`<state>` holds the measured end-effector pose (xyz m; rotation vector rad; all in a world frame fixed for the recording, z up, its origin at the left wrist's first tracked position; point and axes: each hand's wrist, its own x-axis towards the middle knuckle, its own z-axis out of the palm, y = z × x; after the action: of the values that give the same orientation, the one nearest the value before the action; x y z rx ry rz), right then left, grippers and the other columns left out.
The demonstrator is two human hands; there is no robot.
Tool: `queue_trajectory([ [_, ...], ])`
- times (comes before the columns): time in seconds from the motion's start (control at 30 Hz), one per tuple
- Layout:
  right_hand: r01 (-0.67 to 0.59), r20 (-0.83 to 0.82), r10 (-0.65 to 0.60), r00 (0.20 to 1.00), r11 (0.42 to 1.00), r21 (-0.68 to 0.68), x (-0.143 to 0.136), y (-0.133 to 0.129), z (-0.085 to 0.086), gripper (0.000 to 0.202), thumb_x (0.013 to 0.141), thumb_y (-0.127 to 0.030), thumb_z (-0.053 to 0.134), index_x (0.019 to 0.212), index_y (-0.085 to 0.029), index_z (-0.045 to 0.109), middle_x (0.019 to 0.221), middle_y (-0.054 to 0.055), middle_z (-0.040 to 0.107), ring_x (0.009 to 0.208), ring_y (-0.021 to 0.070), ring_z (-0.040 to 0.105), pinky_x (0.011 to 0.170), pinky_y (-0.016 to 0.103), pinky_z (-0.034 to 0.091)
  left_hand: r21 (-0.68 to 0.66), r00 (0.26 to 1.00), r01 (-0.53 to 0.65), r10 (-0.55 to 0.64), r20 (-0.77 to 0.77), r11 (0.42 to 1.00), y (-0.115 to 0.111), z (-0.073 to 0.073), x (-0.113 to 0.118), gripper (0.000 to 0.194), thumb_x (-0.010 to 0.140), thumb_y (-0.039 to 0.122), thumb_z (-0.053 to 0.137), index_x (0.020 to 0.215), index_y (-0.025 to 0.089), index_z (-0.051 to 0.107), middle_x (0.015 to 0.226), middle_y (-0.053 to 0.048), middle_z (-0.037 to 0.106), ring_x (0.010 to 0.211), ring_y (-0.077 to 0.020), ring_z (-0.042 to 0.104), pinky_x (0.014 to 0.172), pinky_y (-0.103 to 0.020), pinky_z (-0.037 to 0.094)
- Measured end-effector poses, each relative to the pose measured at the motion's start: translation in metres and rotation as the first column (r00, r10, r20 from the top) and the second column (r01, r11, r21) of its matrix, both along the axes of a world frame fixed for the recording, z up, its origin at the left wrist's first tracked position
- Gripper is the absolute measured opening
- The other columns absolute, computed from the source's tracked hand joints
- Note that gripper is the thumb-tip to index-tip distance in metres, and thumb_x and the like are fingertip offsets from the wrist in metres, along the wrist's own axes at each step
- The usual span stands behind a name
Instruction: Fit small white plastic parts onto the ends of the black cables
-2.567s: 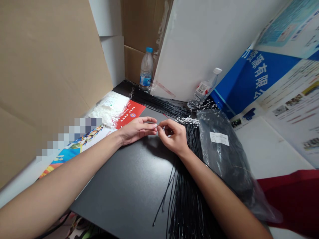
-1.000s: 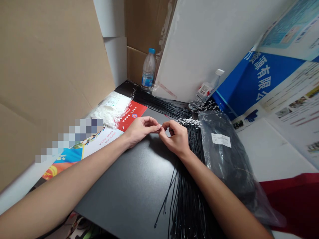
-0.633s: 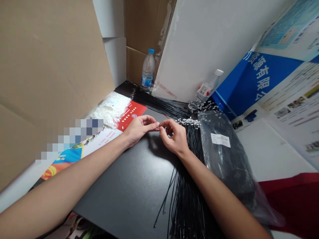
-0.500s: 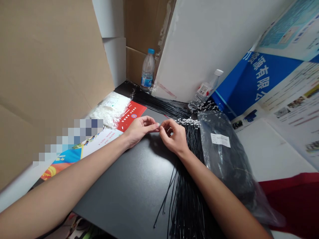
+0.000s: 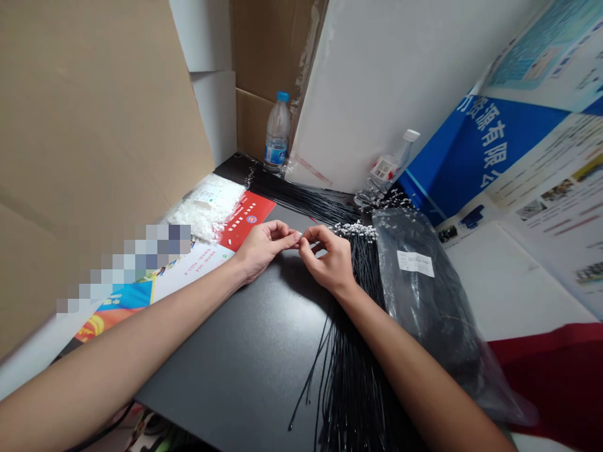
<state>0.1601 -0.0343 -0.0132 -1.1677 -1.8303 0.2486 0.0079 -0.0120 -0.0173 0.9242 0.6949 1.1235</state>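
My left hand (image 5: 262,250) and my right hand (image 5: 328,258) meet fingertip to fingertip above the dark grey table (image 5: 226,351). Both are closed in a pinch, thumb against forefinger. A small pale bit shows where the tips come together, too small to name. Just right of my right hand lies a bundle of thin black wires (image 5: 365,270) with white connectors (image 5: 354,230) at its far end. The bundle passes under my right forearm and hangs toward the near edge. Left of my left hand sits a clear bag of small white pieces (image 5: 202,210), on a red printed sheet (image 5: 252,210).
More black wires (image 5: 301,193) lie along the back. Two plastic bottles stand there, one blue-capped (image 5: 277,135), one white-capped (image 5: 393,160). A large clear bag of black wires (image 5: 433,314) lies at the right. Cardboard (image 5: 94,113) and a white panel (image 5: 377,81) wall the table in.
My fingertips have drawn slightly closer together, and the small pale bit between them shows less. The whole view has shifted a little; the other things have stayed in place.
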Motion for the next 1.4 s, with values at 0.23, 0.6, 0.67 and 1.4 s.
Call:
queue_trajectory([
  [0.23, 0.003, -0.017, -0.002, 1.000, 0.999, 0.051, 0.000, 0.001, -0.001, 0.006, 0.081, -0.021, 0.057, 0.076, -0.019, 0.056, 0.068, 0.000, 0.063, 0.052, 0.0087, 0.056, 0.045, 0.018, 0.045, 0.066, 0.998, -0.037, 0.039, -0.041, 0.997, -0.002, -0.001, 0.003, 0.038, 0.063, 0.024, 0.081, 0.063, 0.018, 0.044, 0.075, 0.002, 0.068, 0.075, -0.0116, 0.064, 0.087, -0.032, 0.049],
  [0.6, 0.011, 0.084, -0.014, 0.996, 0.999, 0.036, 0.004, 0.003, -0.003, 0.007, 0.082, -0.023, 0.054, 0.075, -0.020, 0.056, 0.068, 0.000, 0.063, 0.054, 0.0108, 0.055, 0.050, 0.022, 0.043, 0.203, 0.976, 0.019, 0.026, -0.217, 0.979, 0.002, 0.001, -0.004, 0.030, 0.067, 0.023, 0.076, 0.068, 0.018, 0.046, 0.076, 0.002, 0.065, 0.076, -0.0121, 0.061, 0.080, -0.030, 0.049],
  [0.67, 0.017, 0.128, -0.021, 0.992, 0.999, 0.031, 0.004, 0.004, -0.004, 0.007, 0.081, -0.023, 0.055, 0.075, -0.020, 0.055, 0.068, 0.000, 0.063, 0.055, 0.0112, 0.055, 0.052, 0.022, 0.042, 0.227, 0.963, 0.048, 0.015, -0.268, 0.973, 0.005, 0.000, -0.006, 0.028, 0.068, 0.024, 0.075, 0.069, 0.018, 0.048, 0.076, 0.002, 0.063, 0.074, -0.0120, 0.061, 0.077, -0.029, 0.049],
  [1.4, 0.018, 0.149, -0.024, 0.989, 0.999, 0.046, 0.003, 0.000, -0.003, 0.006, 0.082, -0.024, 0.053, 0.076, -0.021, 0.051, 0.069, -0.001, 0.062, 0.055, 0.0114, 0.053, 0.054, 0.024, 0.040, 0.162, 0.954, 0.086, -0.034, -0.297, 0.983, 0.004, 0.007, -0.012, 0.028, 0.065, 0.029, 0.081, 0.072, 0.016, 0.057, 0.077, 0.000, 0.066, 0.077, -0.0142, 0.064, 0.081, -0.031, 0.048],
])
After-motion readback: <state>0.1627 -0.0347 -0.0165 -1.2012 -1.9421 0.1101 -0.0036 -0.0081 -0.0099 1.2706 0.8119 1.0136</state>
